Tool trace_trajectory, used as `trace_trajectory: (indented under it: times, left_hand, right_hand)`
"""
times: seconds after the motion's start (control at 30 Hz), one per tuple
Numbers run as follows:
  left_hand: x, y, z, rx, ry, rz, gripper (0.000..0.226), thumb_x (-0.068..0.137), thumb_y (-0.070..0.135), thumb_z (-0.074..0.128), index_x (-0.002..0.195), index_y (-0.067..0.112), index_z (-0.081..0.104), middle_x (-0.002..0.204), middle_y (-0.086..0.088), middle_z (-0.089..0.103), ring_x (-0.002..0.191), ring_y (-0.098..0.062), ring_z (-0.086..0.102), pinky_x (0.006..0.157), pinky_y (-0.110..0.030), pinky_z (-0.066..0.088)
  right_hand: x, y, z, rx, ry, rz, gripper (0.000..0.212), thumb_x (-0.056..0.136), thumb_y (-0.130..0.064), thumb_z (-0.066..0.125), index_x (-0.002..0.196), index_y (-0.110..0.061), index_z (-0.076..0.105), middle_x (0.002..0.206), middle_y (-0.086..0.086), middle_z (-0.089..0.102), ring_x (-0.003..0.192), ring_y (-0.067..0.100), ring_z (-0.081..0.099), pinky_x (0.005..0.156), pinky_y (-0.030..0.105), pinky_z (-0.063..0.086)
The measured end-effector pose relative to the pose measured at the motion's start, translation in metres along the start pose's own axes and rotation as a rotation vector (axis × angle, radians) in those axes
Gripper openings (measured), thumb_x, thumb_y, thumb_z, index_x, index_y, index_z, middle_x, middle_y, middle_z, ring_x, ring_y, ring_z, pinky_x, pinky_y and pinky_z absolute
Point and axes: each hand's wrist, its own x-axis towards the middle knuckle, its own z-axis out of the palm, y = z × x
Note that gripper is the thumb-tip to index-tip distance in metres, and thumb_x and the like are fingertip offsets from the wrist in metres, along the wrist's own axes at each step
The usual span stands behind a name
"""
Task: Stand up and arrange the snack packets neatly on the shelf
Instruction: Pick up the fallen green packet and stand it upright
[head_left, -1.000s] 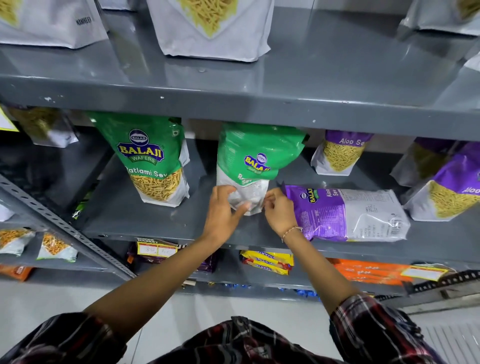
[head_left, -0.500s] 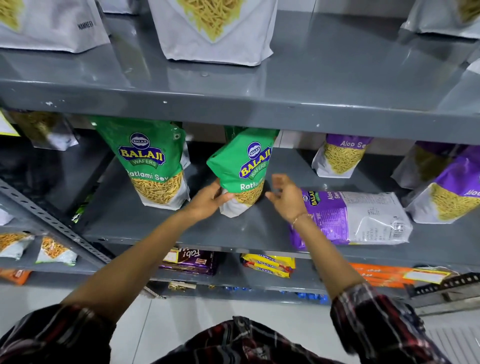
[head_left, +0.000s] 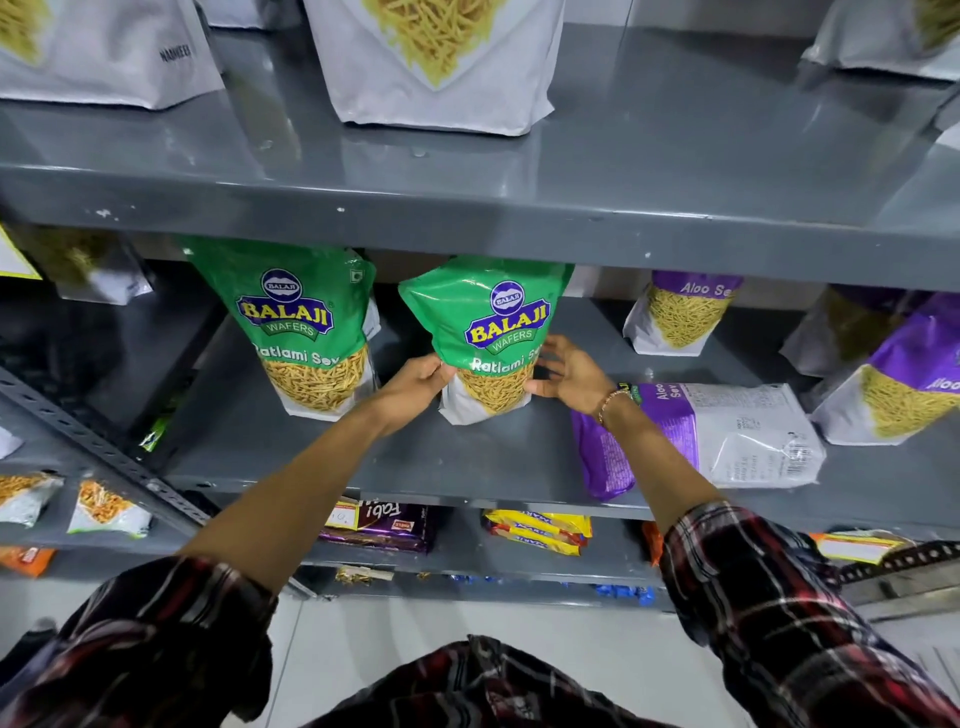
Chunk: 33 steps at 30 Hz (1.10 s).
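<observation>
A green Ratlami Sev packet (head_left: 491, 332) stands upright on the grey middle shelf (head_left: 467, 467). My left hand (head_left: 415, 379) grips its left edge. My right hand (head_left: 569, 371) touches its right edge with fingers spread. A second green Ratlami Sev packet (head_left: 298, 327) stands upright just to the left. To the right, a purple Aloo Sev packet (head_left: 727, 436) lies flat on the shelf beside my right wrist. Further purple packets stand at the back (head_left: 680, 317) and at the far right (head_left: 904, 384).
The upper shelf (head_left: 519, 228) overhangs the packets' tops and carries white sev bags (head_left: 436, 67). Lower shelves hold a purple biscuit box (head_left: 384, 525) and yellow biscuit packs (head_left: 537, 530). A slotted metal upright (head_left: 104, 457) slants across the left. Small snack bags (head_left: 104, 512) sit lower left.
The middle green packet went from bent over and tilted to standing upright, front label facing me. Both hands moved up along its sides; the view came closer.
</observation>
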Motion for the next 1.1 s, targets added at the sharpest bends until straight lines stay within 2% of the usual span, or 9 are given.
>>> trace_trajectory:
  times: [0.1, 0.27, 0.53, 0.6, 0.67, 0.73, 0.9, 1.0, 1.1]
  left_hand:
    - [0.001, 0.003, 0.004, -0.004, 0.065, -0.009, 0.032, 0.102, 0.022, 0.035, 0.126, 0.01, 0.053, 0.117, 0.002, 0.056, 0.108, -0.011, 0.047, 0.081, -0.018, 0.039]
    - [0.002, 0.006, 0.009, -0.065, 0.109, 0.021, 0.032, 0.102, 0.018, 0.035, 0.126, 0.007, 0.054, 0.121, -0.002, 0.06, 0.113, -0.014, 0.052, 0.083, -0.017, 0.041]
    - [-0.001, 0.001, 0.011, -0.063, 0.217, 0.011, 0.033, 0.1, 0.025, 0.042, 0.125, 0.009, 0.055, 0.124, -0.009, 0.062, 0.122, -0.027, 0.054, 0.094, -0.031, 0.039]
    - [-0.011, -0.003, 0.02, -0.046, 0.468, -0.037, 0.044, 0.095, 0.041, 0.048, 0.122, 0.007, 0.055, 0.122, -0.015, 0.063, 0.115, -0.03, 0.057, 0.09, -0.034, 0.041]
    - [-0.028, -0.008, 0.037, -0.152, 0.697, -0.035, 0.051, 0.088, 0.051, 0.05, 0.102, 0.003, 0.06, 0.099, -0.021, 0.068, 0.092, -0.034, 0.065, 0.078, -0.037, 0.046]
    - [-0.048, 0.0, 0.067, -0.237, 0.724, 0.002, 0.037, 0.093, 0.041, 0.051, 0.091, 0.004, 0.057, 0.074, -0.015, 0.063, 0.066, -0.026, 0.06, 0.064, -0.031, 0.045]
    - [-0.079, 0.062, 0.166, -0.419, 0.216, 0.058, 0.017, 0.096, 0.018, 0.051, 0.08, 0.018, 0.056, 0.067, -0.004, 0.061, 0.048, -0.001, 0.058, 0.053, -0.018, 0.05]
    - [-0.082, 0.084, 0.225, -0.418, -0.236, -0.136, 0.01, 0.096, 0.016, 0.051, 0.089, 0.017, 0.058, 0.083, -0.003, 0.064, 0.064, -0.006, 0.063, 0.068, -0.02, 0.051]
    - [-0.072, 0.087, 0.267, -0.486, -0.367, -0.311, 0.018, 0.098, 0.027, 0.047, 0.108, 0.013, 0.055, 0.102, -0.009, 0.064, 0.083, -0.018, 0.062, 0.079, -0.023, 0.05]
  right_hand:
    - [-0.01, 0.001, 0.006, -0.058, 0.166, -0.031, 0.06, 0.071, 0.001, 0.074, 0.122, 0.0, 0.041, 0.123, 0.018, 0.057, 0.118, 0.029, 0.054, 0.1, 0.034, 0.042]
    - [-0.03, 0.004, 0.024, -0.099, 0.322, -0.062, 0.057, 0.073, -0.009, 0.075, 0.12, -0.001, 0.044, 0.122, 0.017, 0.061, 0.109, 0.024, 0.058, 0.084, 0.02, 0.043]
    - [-0.041, -0.001, 0.026, -0.157, 0.317, -0.036, 0.058, 0.076, -0.014, 0.074, 0.124, -0.002, 0.043, 0.126, 0.018, 0.059, 0.115, 0.03, 0.057, 0.094, 0.035, 0.046]
    - [-0.044, 0.0, 0.011, -0.232, 0.325, -0.048, 0.058, 0.078, -0.014, 0.072, 0.127, -0.003, 0.044, 0.126, 0.017, 0.06, 0.115, 0.03, 0.057, 0.096, 0.034, 0.045]
    - [-0.048, 0.004, -0.016, -0.301, 0.369, -0.055, 0.05, 0.079, -0.014, 0.071, 0.123, -0.003, 0.051, 0.122, 0.017, 0.062, 0.112, 0.03, 0.059, 0.096, 0.033, 0.045]
    - [-0.053, 0.01, -0.052, -0.369, 0.379, -0.03, 0.044, 0.08, -0.016, 0.07, 0.119, -0.004, 0.055, 0.122, 0.015, 0.063, 0.112, 0.03, 0.059, 0.094, 0.027, 0.043]
    - [-0.064, 0.033, -0.145, -0.607, 0.379, 0.1, 0.038, 0.082, -0.021, 0.066, 0.115, -0.004, 0.06, 0.123, 0.018, 0.063, 0.117, 0.034, 0.056, 0.1, 0.036, 0.04]
    - [-0.067, 0.046, -0.182, -0.675, 0.329, 0.157, 0.035, 0.085, -0.032, 0.061, 0.111, -0.008, 0.064, 0.12, 0.021, 0.064, 0.114, 0.037, 0.057, 0.096, 0.038, 0.044]
    - [-0.075, 0.056, -0.201, -0.81, 0.179, 0.203, 0.039, 0.087, -0.046, 0.051, 0.111, -0.017, 0.063, 0.123, 0.019, 0.06, 0.112, 0.038, 0.056, 0.094, 0.041, 0.045]
